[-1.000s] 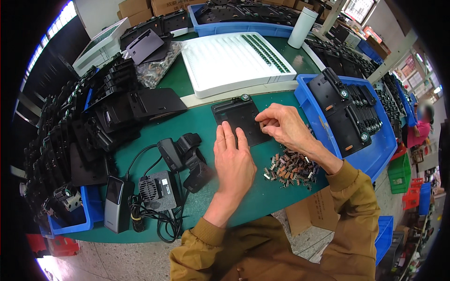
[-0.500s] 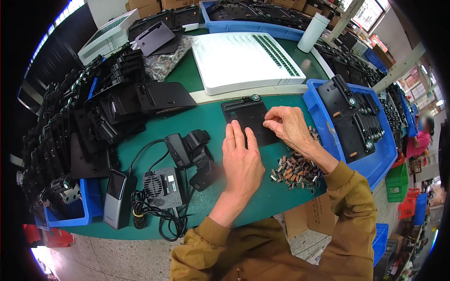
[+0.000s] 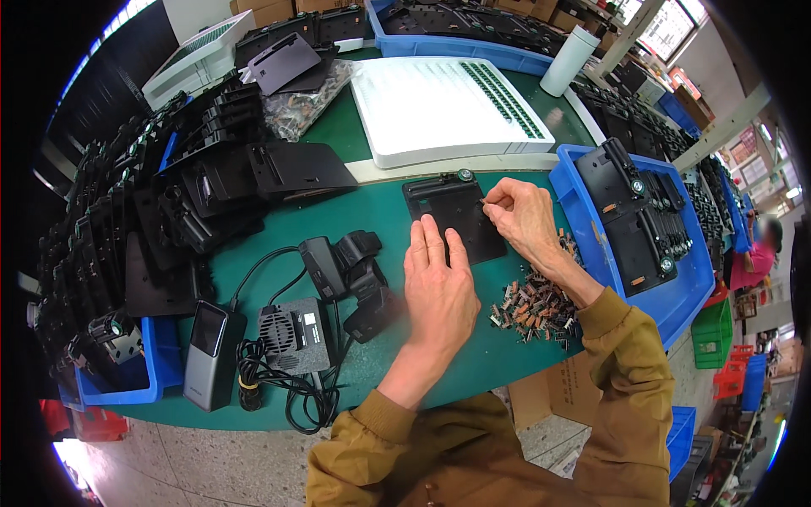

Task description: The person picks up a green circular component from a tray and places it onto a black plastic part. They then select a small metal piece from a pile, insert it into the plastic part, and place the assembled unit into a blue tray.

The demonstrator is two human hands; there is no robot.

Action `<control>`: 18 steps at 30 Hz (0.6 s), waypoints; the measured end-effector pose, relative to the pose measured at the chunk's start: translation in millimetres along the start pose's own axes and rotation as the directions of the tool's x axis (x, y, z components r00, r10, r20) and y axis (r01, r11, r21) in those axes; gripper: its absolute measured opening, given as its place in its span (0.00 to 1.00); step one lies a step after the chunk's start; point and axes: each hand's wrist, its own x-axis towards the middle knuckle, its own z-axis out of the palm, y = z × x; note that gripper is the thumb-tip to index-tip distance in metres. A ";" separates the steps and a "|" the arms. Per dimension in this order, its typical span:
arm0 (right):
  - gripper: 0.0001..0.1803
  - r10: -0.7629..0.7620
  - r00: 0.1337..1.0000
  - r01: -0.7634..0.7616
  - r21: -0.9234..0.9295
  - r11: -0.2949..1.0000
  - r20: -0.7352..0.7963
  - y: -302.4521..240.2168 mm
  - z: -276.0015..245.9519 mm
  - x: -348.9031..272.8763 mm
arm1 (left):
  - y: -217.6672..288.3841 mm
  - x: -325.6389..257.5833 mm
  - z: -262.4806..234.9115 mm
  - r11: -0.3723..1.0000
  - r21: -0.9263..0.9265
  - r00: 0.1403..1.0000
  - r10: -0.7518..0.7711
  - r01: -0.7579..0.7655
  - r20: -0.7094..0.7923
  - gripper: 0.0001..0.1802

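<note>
The flat black plastic plate (image 3: 456, 215) lies on the green bench (image 3: 372, 203), just in front of the person. The left hand (image 3: 439, 287) lies flat and wide on its near edge, likely to keep it from sliding. The right hand (image 3: 525, 218) pinches something tiny against the plate's right side. A pile of small brown metal bits (image 3: 534, 306) sits close by, easy to reach.

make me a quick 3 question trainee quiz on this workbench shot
1. True or false: the left hand lies flat with its fingers on the black plate.
2. What lies in a loose pile by the right wrist? A) small brown and grey parts B) white caps C) coiled cable
3. Which hand pinches at the plate's right edge?

Key
1. True.
2. A, the small parts on the green table.
3. The right hand.
</note>
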 end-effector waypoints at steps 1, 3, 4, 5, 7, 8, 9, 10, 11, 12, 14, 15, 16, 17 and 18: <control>0.07 0.037 0.999 -0.037 0.027 0.999 -0.007 0.3 0.5 0.4 | 0.0 -0.1 0.2 1.000 -0.001 1.000 -0.002 0.002 0.000 0.28; 0.08 0.018 1.000 -0.018 0.035 0.999 -0.009 -0.1 2.9 0.3 | -0.2 -0.3 0.6 1.000 0.009 1.000 -0.009 0.009 0.012 0.29; 0.08 0.000 1.000 0.000 0.044 0.999 -0.012 -0.1 4.1 0.2 | -0.3 -0.5 0.6 1.000 0.009 1.000 -0.011 0.011 0.012 0.29; 0.08 0.000 1.000 0.001 0.043 0.999 -0.010 1.2 5.4 0.1 | -0.4 -0.6 0.4 1.000 0.010 1.000 -0.013 0.013 0.014 0.29; 0.08 -0.026 1.000 0.026 0.010 1.000 -0.006 3.7 6.9 -0.1 | -0.2 -0.2 -0.1 1.000 0.009 1.000 -0.015 0.015 0.016 0.29; 0.08 -0.026 1.000 0.026 0.010 1.000 -0.005 3.2 7.1 -0.5 | -0.1 0.2 -0.2 1.000 0.014 1.000 -0.012 0.012 0.021 0.29; 0.08 -0.016 1.000 0.016 -0.004 1.000 -0.008 2.3 7.9 -1.3 | -0.5 0.1 0.0 1.000 0.019 1.000 -0.012 0.011 0.026 0.29; 0.07 -0.007 1.000 0.006 -0.017 1.000 -0.011 1.4 8.6 -2.1 | -1.0 -0.4 0.4 1.000 0.020 1.000 -0.014 0.014 0.027 0.29; 0.07 -0.007 1.000 0.007 -0.016 1.000 -0.009 0.2 9.2 -3.1 | -1.6 -1.0 0.9 1.000 0.023 1.000 -0.018 0.017 0.025 0.28; 0.07 0.009 1.000 -0.010 -0.041 0.999 -0.025 -1.4 7.5 -4.5 | -0.9 -0.7 1.0 1.000 0.022 1.000 -0.016 0.016 0.021 0.28; 0.07 0.026 0.999 -0.029 -0.068 0.997 -0.044 -2.3 5.4 -5.7 | 1.4 0.4 0.2 1.000 0.013 1.000 -0.011 0.011 0.020 0.28; 0.07 0.049 0.998 -0.051 -0.053 0.997 -0.037 -1.4 7.6 -5.5 | 0.9 0.1 0.2 1.000 0.012 1.000 -0.014 0.014 0.022 0.28; 0.07 0.072 0.997 -0.073 -0.039 0.997 -0.030 -0.9 9.5 -5.3 | 0.2 -0.2 0.3 1.000 0.014 1.000 -0.016 0.016 0.024 0.28; 0.07 0.072 0.997 -0.073 -0.037 0.997 -0.028 -1.1 11.1 -4.9 | -0.5 -0.6 0.4 1.000 0.021 1.000 -0.017 0.017 0.025 0.28; 0.07 0.125 0.991 -0.126 -0.025 0.992 -0.038 -1.7 11.2 -4.5 | -0.4 -0.3 0.4 1.000 0.024 1.000 -0.015 0.014 0.026 0.28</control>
